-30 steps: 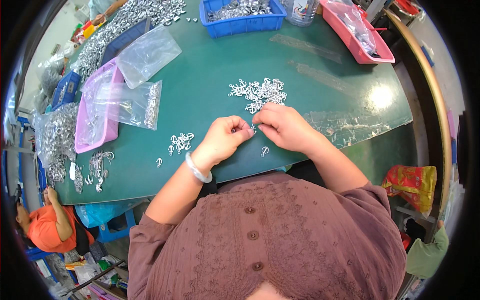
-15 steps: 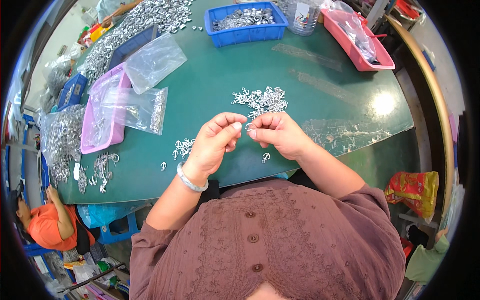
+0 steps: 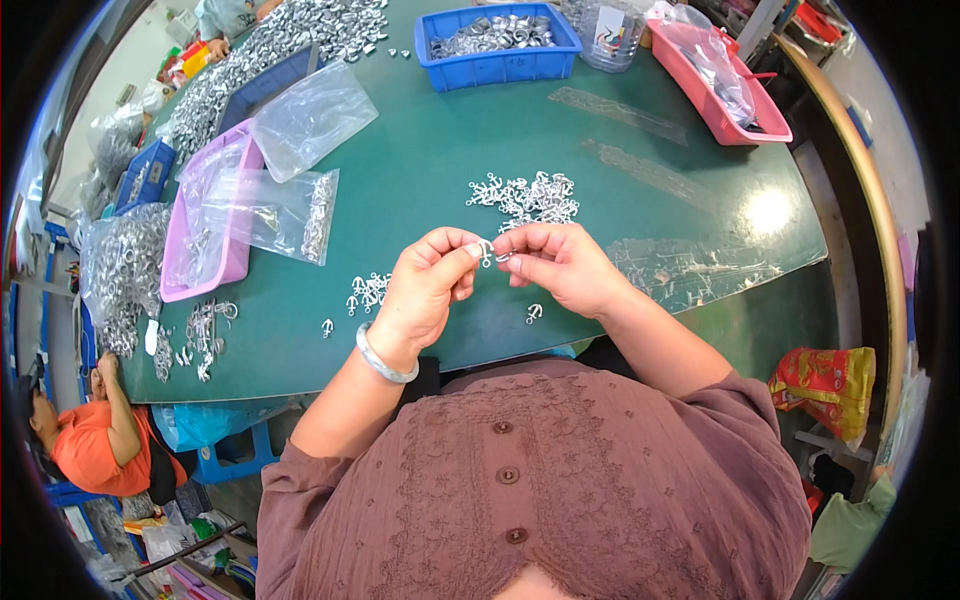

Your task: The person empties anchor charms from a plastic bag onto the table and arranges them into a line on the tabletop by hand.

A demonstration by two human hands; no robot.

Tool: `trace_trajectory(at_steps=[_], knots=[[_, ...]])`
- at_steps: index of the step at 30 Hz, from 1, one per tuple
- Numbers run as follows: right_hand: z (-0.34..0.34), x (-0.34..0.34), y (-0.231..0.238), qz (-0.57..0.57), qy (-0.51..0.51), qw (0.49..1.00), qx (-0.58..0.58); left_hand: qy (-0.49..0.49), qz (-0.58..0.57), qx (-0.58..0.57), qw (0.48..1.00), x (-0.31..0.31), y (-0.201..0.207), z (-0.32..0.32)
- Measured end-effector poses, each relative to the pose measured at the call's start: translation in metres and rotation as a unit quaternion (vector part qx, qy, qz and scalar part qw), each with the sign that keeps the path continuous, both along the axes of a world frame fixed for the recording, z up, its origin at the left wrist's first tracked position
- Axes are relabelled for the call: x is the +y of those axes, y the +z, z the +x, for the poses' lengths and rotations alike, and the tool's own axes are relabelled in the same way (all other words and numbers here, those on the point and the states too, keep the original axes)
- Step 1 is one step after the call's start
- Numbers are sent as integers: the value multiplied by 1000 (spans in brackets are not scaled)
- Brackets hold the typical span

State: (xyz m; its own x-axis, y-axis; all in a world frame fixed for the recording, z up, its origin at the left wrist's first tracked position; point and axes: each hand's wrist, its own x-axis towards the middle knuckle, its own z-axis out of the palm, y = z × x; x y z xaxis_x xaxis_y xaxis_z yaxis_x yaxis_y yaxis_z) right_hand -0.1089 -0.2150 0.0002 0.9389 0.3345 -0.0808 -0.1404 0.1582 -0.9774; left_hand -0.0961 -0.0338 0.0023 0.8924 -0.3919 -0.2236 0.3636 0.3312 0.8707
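Left hand (image 3: 428, 278) pinches a silver anchor charm (image 3: 487, 254) between thumb and forefinger, its long axis running near to far. Just right of it, the right hand (image 3: 562, 264) pinches a small metal piece (image 3: 503, 257), shape unclear. Beyond lies an anchor pile (image 3: 540, 198).

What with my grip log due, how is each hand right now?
Left hand: closed, thumb and forefinger pinching a silver anchor charm.
Right hand: closed, pinching a small metal piece; its full shape is hidden.
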Motion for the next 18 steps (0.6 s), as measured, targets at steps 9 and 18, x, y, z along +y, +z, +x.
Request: trace_trajectory(at_steps=[9,18], knots=[[3,0,9,-25,11,1000,10,-10,-88,53,995,3,2,-1],[5,1,5,43,-10,998,37,-9,-16,29,999,-6,-2,-5]])
